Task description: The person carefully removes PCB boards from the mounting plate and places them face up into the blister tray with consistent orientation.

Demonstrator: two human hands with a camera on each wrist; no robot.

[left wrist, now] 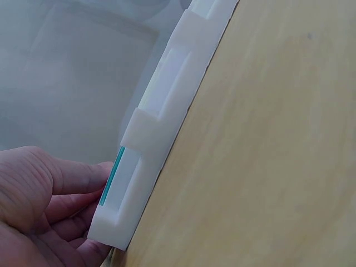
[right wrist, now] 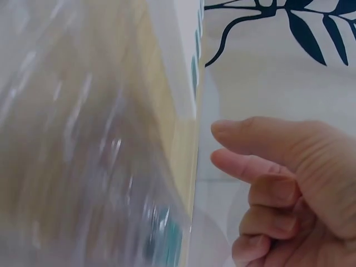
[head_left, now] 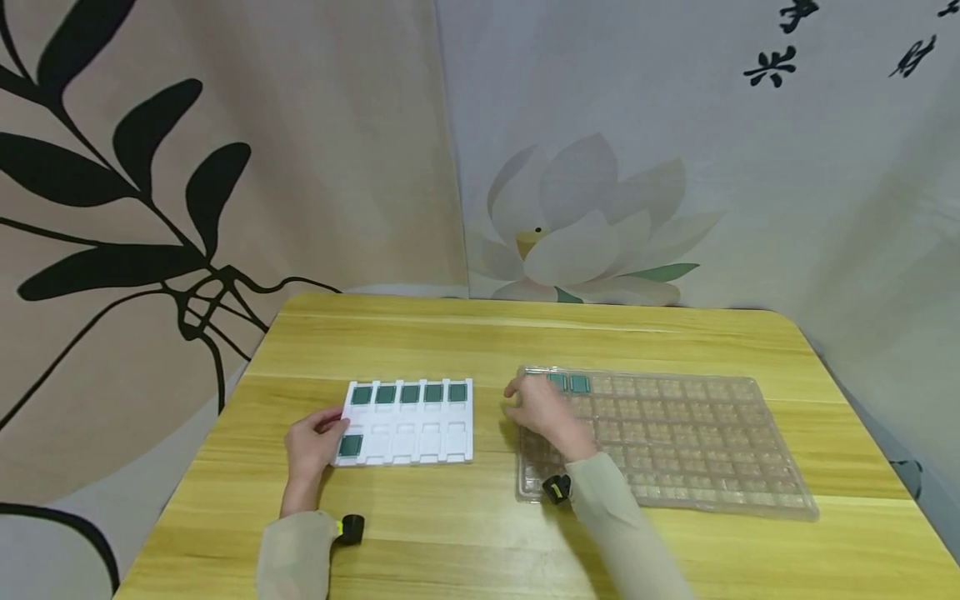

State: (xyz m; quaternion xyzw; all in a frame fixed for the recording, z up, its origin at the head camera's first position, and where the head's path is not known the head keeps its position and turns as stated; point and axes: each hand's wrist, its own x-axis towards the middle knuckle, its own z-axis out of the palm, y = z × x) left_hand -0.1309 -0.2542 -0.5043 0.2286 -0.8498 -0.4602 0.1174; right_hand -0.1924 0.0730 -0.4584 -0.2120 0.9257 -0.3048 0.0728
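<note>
My left hand (head_left: 309, 446) grips the left edge of a white slotted tray (head_left: 405, 433), its thumb by a dark green square piece (head_left: 350, 446) in the near-left slot. In the left wrist view, that piece shows as a thin teal edge (left wrist: 111, 177) beside the thumb. Several more green squares (head_left: 408, 393) fill the tray's far row. Above the far-left corner of a clear plastic compartment tray (head_left: 675, 433) is my right hand (head_left: 543, 407). Its thumb and index finger stand apart with nothing between them, the other fingers curled. Green squares (head_left: 580, 383) sit in that tray's far row beside the hand.
Both trays lie on a wooden table (head_left: 450, 533), with a strip of bare wood between them. A printed curtain (head_left: 337, 167) hangs behind the table. Each wrist carries a small black camera (head_left: 351, 529).
</note>
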